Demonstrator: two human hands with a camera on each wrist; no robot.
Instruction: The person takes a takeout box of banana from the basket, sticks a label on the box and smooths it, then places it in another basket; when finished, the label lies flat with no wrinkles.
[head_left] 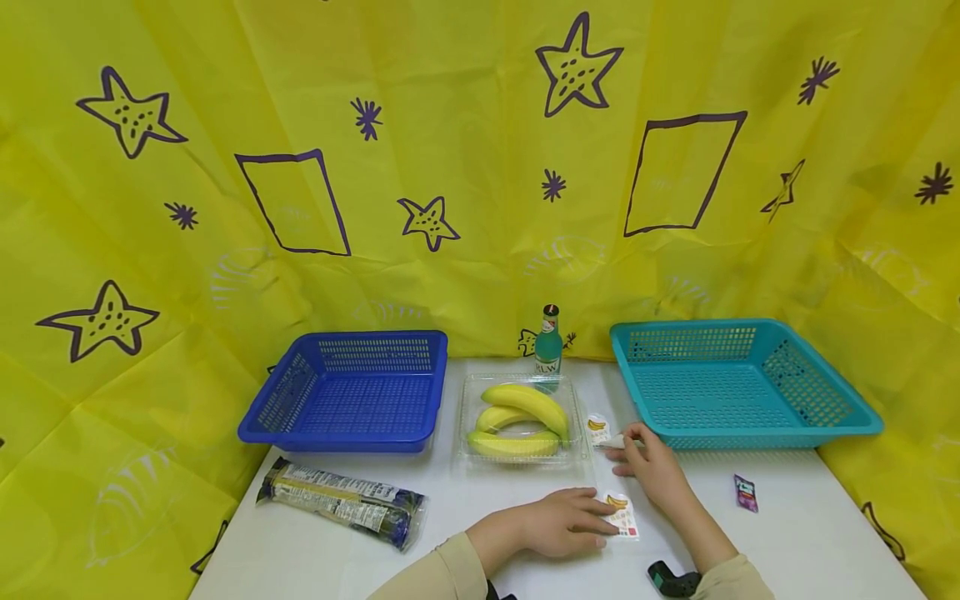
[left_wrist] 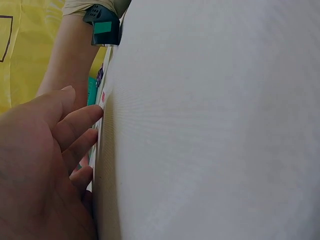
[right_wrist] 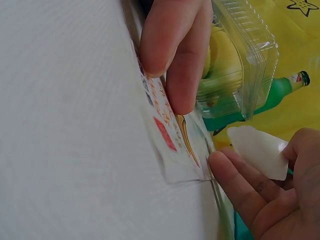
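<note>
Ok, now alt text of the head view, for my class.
A person's right hand pinches a white piece beside a clear container of bananas, while the left hand touches a banana-printed sheet. A blue basket and teal basket stand on either side, with a green bottle behind the container.

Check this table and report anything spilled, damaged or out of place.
Nothing looks spilled or damaged. If anything seems stray, it's the small purple packet: it lies askew by itself in front of the teal basket, well apart from the banana-printed label that the left hand touches.
</note>
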